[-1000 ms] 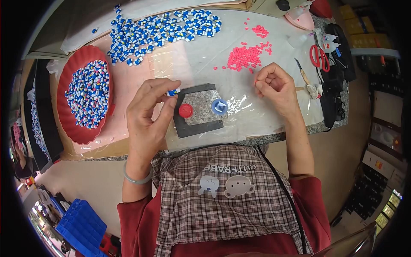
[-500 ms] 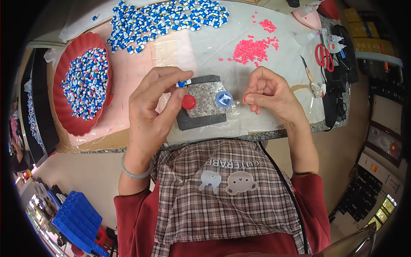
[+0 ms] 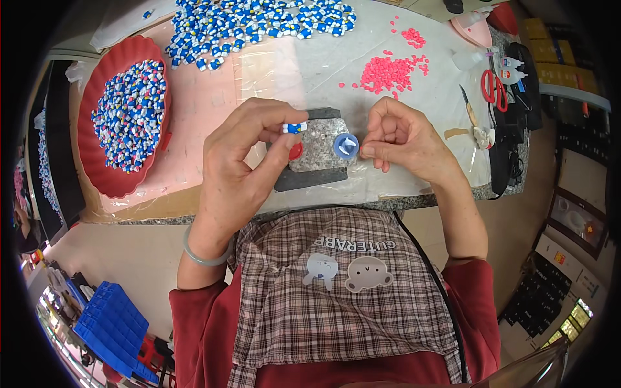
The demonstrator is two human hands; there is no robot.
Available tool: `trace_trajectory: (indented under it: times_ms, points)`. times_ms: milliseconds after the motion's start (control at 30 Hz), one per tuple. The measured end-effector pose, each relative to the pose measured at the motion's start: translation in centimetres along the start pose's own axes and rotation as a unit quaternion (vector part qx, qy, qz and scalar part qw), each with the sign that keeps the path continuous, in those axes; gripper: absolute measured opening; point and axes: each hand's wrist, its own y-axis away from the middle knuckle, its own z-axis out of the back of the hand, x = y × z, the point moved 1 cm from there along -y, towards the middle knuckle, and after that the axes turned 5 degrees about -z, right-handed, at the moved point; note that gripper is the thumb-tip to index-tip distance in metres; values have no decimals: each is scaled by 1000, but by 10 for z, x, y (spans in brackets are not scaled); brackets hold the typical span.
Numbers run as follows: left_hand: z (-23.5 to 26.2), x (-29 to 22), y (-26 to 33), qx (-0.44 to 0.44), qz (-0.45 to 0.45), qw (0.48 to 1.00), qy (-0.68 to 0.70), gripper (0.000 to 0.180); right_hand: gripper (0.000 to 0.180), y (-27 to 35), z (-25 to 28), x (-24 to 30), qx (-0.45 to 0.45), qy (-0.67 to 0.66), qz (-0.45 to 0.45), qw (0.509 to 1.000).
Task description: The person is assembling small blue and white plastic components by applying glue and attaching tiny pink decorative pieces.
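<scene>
Between thumb and index finger of my left hand (image 3: 242, 152) is a small blue-and-white figurine (image 3: 295, 128), held over the left part of a speckled stone slab (image 3: 318, 137). Just under that thumb sits a red cap (image 3: 296, 151), partly covered. A blue cap (image 3: 345, 147) with white paste in it rests on the slab's right side. My right hand (image 3: 404, 139) is closed in a pinch right beside the blue cap. What it pinches is barely visible now; a speck of red-pink showed at these fingertips earlier.
Many blue-and-white figurines (image 3: 259, 26) lie spread at the back. A red scalloped basin (image 3: 87, 139) full of them stands left. Small pink pieces (image 3: 386, 73) are heaped back right, near red scissors (image 3: 494, 90), a knife (image 3: 469, 107) and small white bottles (image 3: 512, 74).
My left hand has moved right with the figurine, now covering part of the red cap. My right hand has shifted left to the blue cap. The whole view has shifted slightly.
</scene>
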Motion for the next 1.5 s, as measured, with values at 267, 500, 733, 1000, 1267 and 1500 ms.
trace_trajectory:
  times_ms: [267,500,733,1000,1267,1500]
  points:
    - [4,-2,0,34,-7,999,-23,23,25,-1,-2,2,-5,18,-13,1000]
    - [5,-4,-1,65,-17,996,-55,22,26,-1,-3,5,-4,37,-19,999]
    - [2,-7,0,41,19,999,-18,21,28,0,-3,8,-4,41,-17,999]
    - [-12,-13,-3,46,-37,998,-36,22,30,14,-13,26,22,-48,46,998]
    - [-26,-16,-2,72,-12,997,-16,21,30,17,-28,29,-3,-56,107,993]
    - [-28,-17,-1,72,-22,997,-4,18,30,17,-28,27,-10,-45,97,994]
